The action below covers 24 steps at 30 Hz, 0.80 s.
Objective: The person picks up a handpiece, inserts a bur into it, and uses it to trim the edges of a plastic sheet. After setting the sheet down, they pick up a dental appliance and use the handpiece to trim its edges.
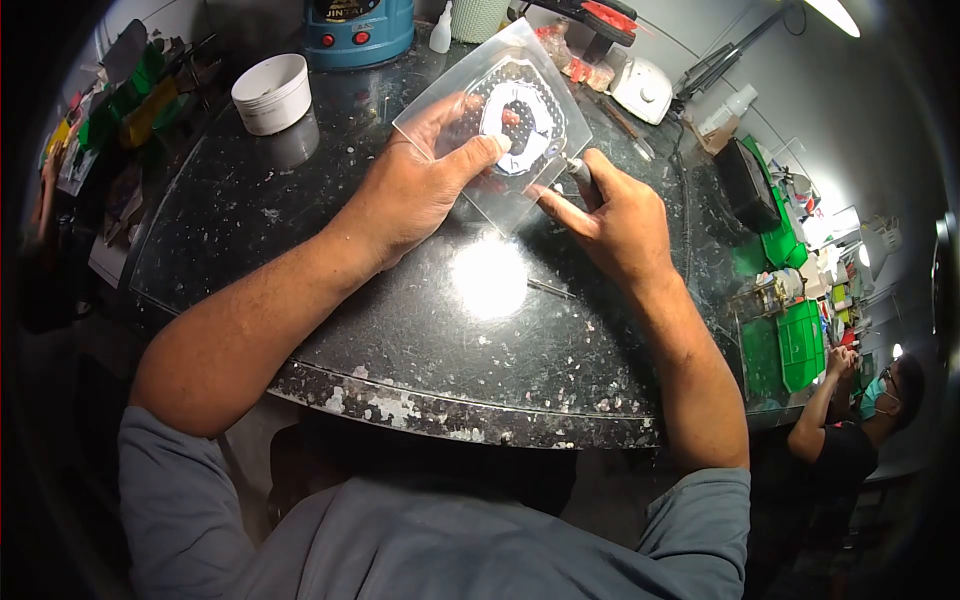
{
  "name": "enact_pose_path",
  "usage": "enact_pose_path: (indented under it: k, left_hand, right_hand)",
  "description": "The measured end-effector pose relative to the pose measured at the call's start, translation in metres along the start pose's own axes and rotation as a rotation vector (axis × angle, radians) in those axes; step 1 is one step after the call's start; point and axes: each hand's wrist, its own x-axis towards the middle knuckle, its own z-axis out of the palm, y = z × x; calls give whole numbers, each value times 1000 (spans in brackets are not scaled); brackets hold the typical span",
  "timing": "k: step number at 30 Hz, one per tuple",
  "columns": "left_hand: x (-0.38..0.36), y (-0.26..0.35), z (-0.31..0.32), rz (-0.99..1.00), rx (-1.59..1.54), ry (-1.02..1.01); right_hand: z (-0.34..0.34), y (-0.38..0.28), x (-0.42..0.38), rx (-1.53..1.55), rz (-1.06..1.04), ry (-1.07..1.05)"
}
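A clear square plate [475, 95] with an oval ring of white pieces [545, 112] on it is held tilted above the dark worktop [400, 330]. My left hand [425, 180] grips its left side, thumb on top beside the ring, fingers seen through the plate from beneath. At the plate's lower right corner, my right hand [615, 205] pinches a slim dark-gripped tool [577, 168] between thumb and fingers, its tip close to the plate's edge. Glare on the plate hides some detail.
A white tub [272, 95] and a blue machine [360, 35] stand at the back. A white device [641, 90] lies back right, near a thin tool [625, 125]. Green trays [801, 345] line the right side, where a masked person [870, 410] works. Another person's hand shows far left.
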Motion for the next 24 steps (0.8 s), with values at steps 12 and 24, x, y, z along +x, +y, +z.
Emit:
enact_pose_path:
  k: [12, 24]
  left_hand:
    - [-1, 1, 2, -15, 7, 55]
    - [1, -4, 3, -6, -70, 64]
  right_hand:
    - [1, 0, 0, 17, 2, -16]
    - [1, -3, -1, 17, -1, -31]
